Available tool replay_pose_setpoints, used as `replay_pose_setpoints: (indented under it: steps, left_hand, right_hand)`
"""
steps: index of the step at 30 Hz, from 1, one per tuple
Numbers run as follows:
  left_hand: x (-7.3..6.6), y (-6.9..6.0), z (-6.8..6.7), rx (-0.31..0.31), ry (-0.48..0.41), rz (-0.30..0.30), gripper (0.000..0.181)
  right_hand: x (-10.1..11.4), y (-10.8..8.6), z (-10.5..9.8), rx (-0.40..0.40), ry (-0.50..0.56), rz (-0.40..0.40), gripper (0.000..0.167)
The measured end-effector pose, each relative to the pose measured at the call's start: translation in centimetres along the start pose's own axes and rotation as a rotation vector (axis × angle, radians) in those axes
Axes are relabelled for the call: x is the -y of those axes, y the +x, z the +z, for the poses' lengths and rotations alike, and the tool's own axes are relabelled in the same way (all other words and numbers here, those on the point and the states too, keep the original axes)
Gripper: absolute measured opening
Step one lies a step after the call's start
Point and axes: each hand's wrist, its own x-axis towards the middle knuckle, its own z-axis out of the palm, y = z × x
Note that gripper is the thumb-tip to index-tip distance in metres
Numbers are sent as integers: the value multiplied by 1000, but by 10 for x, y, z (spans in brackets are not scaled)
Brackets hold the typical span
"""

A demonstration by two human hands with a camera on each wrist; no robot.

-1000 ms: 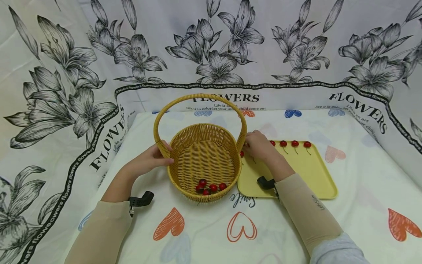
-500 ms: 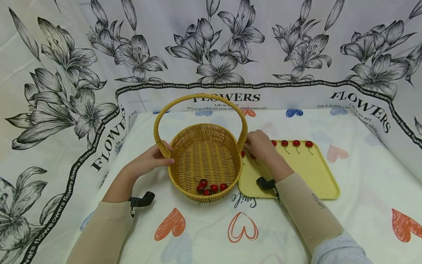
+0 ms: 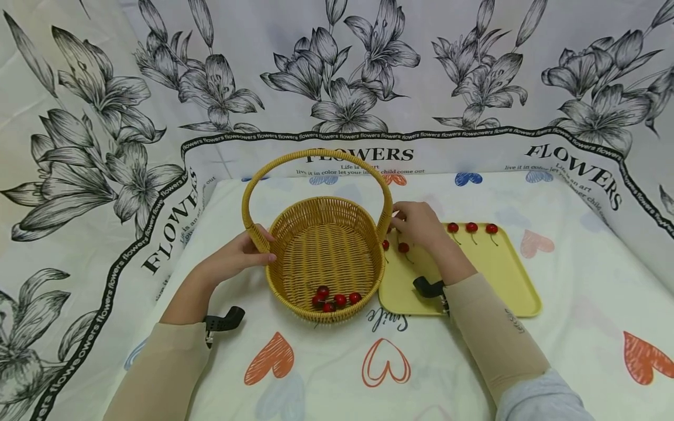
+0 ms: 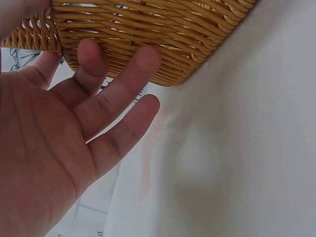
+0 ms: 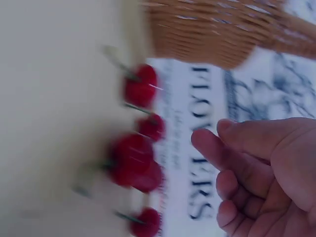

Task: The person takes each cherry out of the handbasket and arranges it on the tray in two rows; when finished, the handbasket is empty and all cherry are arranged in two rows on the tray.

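My left hand (image 3: 237, 257) grips the rim of the wicker basket (image 3: 325, 251) at the foot of its handle. In the left wrist view, the fingers (image 4: 123, 91) lie along the basket's woven outer wall (image 4: 138, 29). Several red cherries (image 3: 340, 300) are in the near part of the basket. Over the far left part of the yellow tray (image 3: 468, 275) is my right hand (image 3: 421, 225), close to the basket's handle. The right wrist view has its thumb and forefinger near each other, with nothing seen between them. Stemmed cherries (image 5: 140, 86) are beside it, blurred.
More cherries (image 3: 471, 227) lie in a row along the tray's far edge, and another cherry (image 3: 403, 248) is nearer. The tray stands against the basket's right side. A white cloth with printed hearts (image 3: 386, 362) covers the table, and a flowered curtain (image 3: 347, 76) hangs behind.
My right hand has shifted slightly back and to the right, uncovering a cherry on the tray's left part. The left hand and basket stay in place.
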Motion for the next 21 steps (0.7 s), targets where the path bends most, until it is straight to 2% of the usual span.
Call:
replay_pose_setpoints:
  steps: [3,8,12,17,21]
  left_hand:
    - [1,1,0,-1,-3,6,35]
    - [3,-1,0,-5,-11,-4,35]
    - [4,-2,1,-3,-13,-9,37]
    - [5,0,0,3,-16,-4,39]
    - [5,1,-2,4,-20,-2,38]
  right_hand:
    - [-2,-4,-20,-7,28,18,26]
    - [-7,-13,-50,-23,-8,19,28]
    - [-6,-24,-70,-51,16,35,31]
    - [10,-40,-93,-96,66,34,33]
    - [29,-52,-104,-45,140,9,35]
